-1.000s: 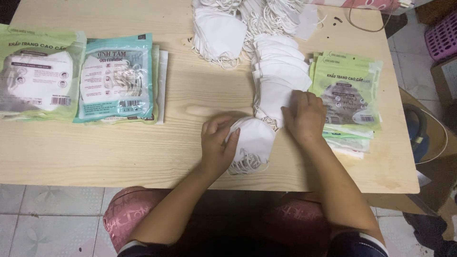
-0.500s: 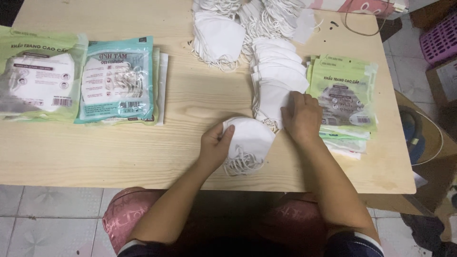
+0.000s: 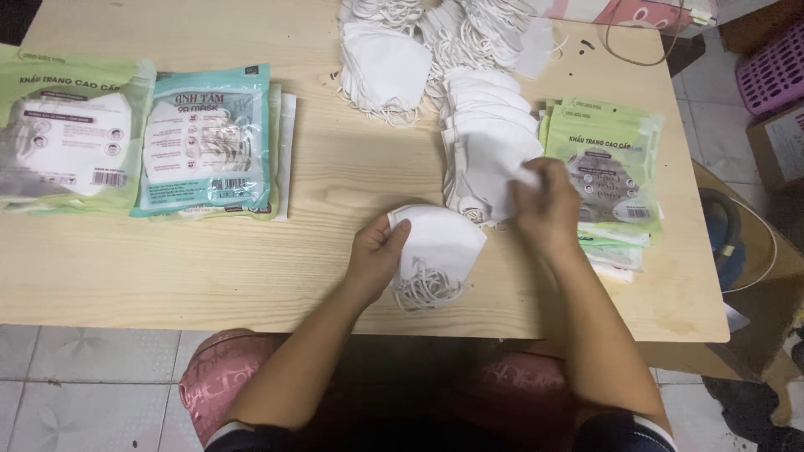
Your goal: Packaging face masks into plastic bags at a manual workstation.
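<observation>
My left hand (image 3: 377, 251) grips the left edge of a small stack of folded white face masks (image 3: 440, 247) near the front of the wooden table (image 3: 209, 268); their ear loops trail toward the table edge. My right hand (image 3: 548, 205) pinches the top mask of a row of overlapping white masks (image 3: 490, 138) just right of centre. The two hands are a little apart.
A green packet of masks (image 3: 67, 138) and a teal one (image 3: 205, 138) lie at the left. A stack of green empty packets (image 3: 611, 167) sits at the right. More loose white masks (image 3: 394, 63) pile at the back. A pink basket (image 3: 775, 71) stands on the floor at the right.
My right hand has left the small stack and moved up and right onto the row of masks. My left hand stays on the stack, which has shifted a little left.
</observation>
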